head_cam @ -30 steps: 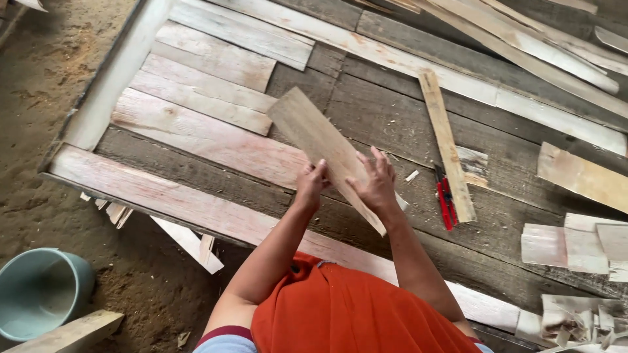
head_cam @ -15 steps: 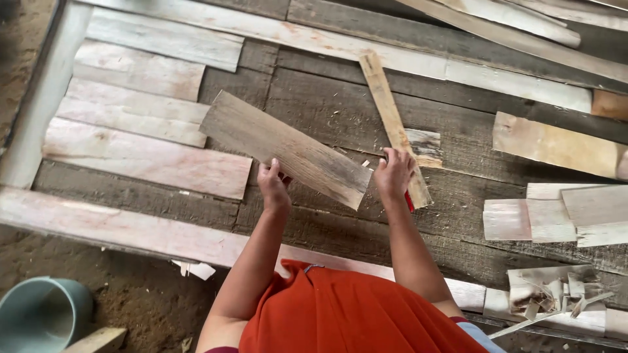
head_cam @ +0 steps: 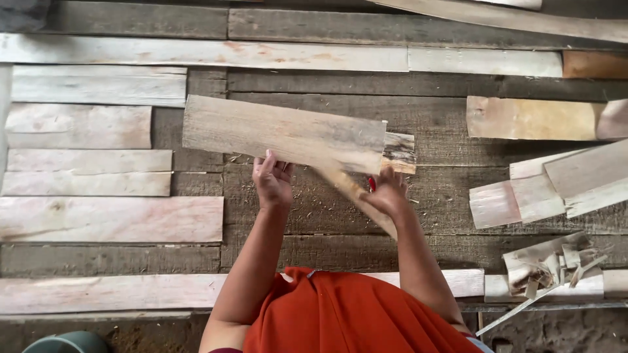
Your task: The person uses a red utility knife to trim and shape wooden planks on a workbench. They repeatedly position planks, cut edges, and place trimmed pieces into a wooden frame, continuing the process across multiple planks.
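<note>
Weathered grey plank [head_cam: 284,134] was held level in both hands above the dark floorboards [head_cam: 314,216].
The left hand [head_cam: 273,183] gripped the plank's near edge, fingers curled up onto its face and thumb beneath; the right hand [head_cam: 387,195] closed around its right end, beside a narrow wood strip [head_cam: 356,196] and a small red tool [head_cam: 371,184] that was mostly hidden. To my eye, supporting both ends evenly and keeping fingertips off the splintered end would have suited best. Pale boards [head_cam: 111,219] lay left, offcuts [head_cam: 549,183] right.
</note>
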